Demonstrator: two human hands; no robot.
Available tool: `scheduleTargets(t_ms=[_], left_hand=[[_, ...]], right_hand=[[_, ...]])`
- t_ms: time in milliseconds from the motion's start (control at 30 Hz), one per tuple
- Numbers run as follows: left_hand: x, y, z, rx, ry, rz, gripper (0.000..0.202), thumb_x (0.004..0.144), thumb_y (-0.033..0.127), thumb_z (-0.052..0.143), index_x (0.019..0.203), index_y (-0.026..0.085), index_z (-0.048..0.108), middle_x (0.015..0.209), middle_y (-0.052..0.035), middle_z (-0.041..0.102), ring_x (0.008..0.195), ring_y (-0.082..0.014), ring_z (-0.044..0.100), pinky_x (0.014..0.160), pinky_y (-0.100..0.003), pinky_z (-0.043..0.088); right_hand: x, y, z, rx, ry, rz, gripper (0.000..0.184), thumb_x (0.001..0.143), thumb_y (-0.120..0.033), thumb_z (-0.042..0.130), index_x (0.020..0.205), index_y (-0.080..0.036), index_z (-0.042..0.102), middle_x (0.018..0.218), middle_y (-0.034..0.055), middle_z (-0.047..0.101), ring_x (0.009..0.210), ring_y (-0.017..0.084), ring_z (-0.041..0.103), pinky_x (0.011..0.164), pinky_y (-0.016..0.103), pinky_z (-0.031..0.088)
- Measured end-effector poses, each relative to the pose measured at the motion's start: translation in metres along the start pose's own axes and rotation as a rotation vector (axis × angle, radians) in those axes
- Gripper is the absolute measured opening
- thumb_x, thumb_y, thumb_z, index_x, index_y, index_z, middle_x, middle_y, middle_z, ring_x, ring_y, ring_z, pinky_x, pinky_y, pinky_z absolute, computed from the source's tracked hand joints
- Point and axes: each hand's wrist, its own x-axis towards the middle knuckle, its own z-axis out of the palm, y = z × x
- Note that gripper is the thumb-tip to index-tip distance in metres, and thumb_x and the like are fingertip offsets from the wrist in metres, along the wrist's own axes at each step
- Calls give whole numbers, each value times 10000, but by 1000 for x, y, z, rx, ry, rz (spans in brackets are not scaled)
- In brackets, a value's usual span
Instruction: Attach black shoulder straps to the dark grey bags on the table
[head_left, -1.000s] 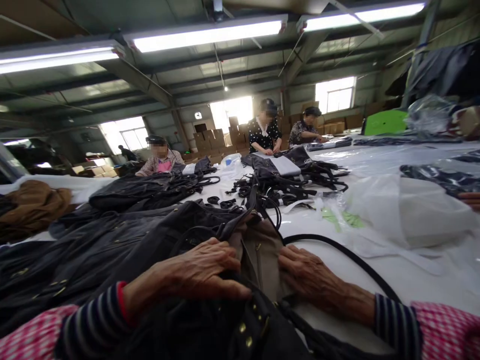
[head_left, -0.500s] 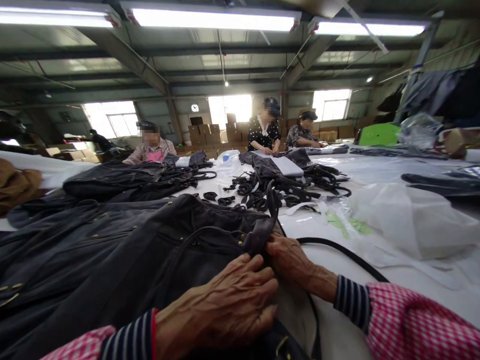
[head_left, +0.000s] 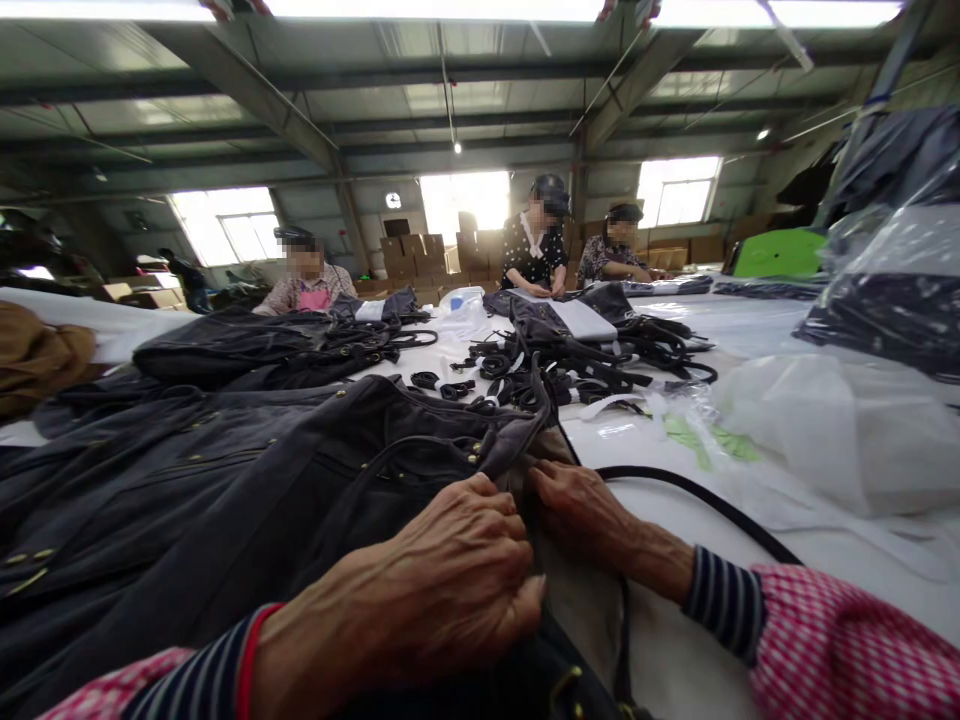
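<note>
A dark grey fabric bag [head_left: 352, 470] with brass-coloured studs and a thin curved handle [head_left: 409, 445] lies before me. Its mouth gapes toward the right, baring a beige lining [head_left: 581, 610]. My left hand [head_left: 442, 565] is closed on the near side of that mouth, knuckles up. On the other side of the opening, my right hand [head_left: 581, 510] pinches the bag's edge by the lining; its fingertips are partly hidden. A black strap [head_left: 697, 490] curves across the table behind my right wrist.
More dark bags [head_left: 247, 350] are stacked to the left. Several rolled straps [head_left: 502, 370] lie mid-table. Crumpled clear plastic [head_left: 832, 430] covers the right side, with a plastic-wrapped dark bundle [head_left: 892, 310] beyond. Co-workers [head_left: 536, 240] are across the table.
My left hand has shifted slightly left and its fingers have curled tighter. The bag's mouth is spread wider, with more lining showing. A plastic-wrapped bundle has appeared at the right.
</note>
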Motion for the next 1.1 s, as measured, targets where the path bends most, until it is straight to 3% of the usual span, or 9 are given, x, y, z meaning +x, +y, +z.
scheduleTargets(t_ms=[133,267,433,567,700,767,900,967,1100], left_hand=[[1,-4,-5,2,29,25,273,1009,270,495,746,215,542,798,8,627,824,-166,555,944,-359,341],[2,-8,-10,-13,-16,24,281,1000,233,500,724,212,543,777,7,628,803,-161,563,896,-338,357],[5,-10,-7,-11,-45,12,287,1023,248,468,757,210,567,817,2,655,844,-164,584,898,-341,354],[5,-7,-3,-26,-38,27,284,1027,243,463,763,206,562,824,3,645,837,-160,566,892,-335,347],[4,-6,-1,-42,-32,22,225,1023,241,463,827,207,568,874,4,627,877,-166,545,878,-336,349],[5,-6,3,-34,-25,6,169,1017,242,466,897,212,581,915,1,628,916,-176,545,897,-344,355],[8,-2,17,20,39,28,188,1028,270,444,947,214,605,956,-33,639,960,-206,546,964,-389,384],[7,0,21,53,70,39,226,1037,293,424,967,220,625,1005,-47,651,1019,-222,548,1024,-424,385],[-3,-5,20,103,160,136,245,1017,281,440,1154,297,642,1182,-25,654,1197,-220,525,1109,-413,370]], right_hand=[[3,3,-1,30,3,-31,166,932,-102,478,900,-145,635,879,90,654,727,172,583,636,281,386],[1,4,-6,73,12,-55,163,915,-107,498,859,-145,647,877,90,665,705,166,567,612,277,356],[-33,-8,-14,444,42,-94,119,834,-81,560,778,-166,623,742,5,633,667,130,552,621,244,358],[-57,-19,-16,715,55,23,104,832,-112,592,791,-169,670,713,-25,639,654,112,575,630,218,384],[-57,-16,-16,870,-31,147,126,859,-235,638,771,-163,692,684,-23,637,657,132,570,606,227,398],[-55,-8,-16,814,29,207,178,891,-305,629,794,-168,688,714,-7,650,694,152,585,639,248,416],[-51,13,-18,446,214,366,140,905,-274,582,1000,-185,636,961,51,677,816,188,613,779,309,430],[-48,21,-18,364,181,413,248,901,-278,581,1133,-190,587,993,56,661,819,193,612,777,309,416],[-36,23,-12,472,149,469,520,842,-282,647,1325,-202,473,839,-8,610,747,183,582,705,270,377]])
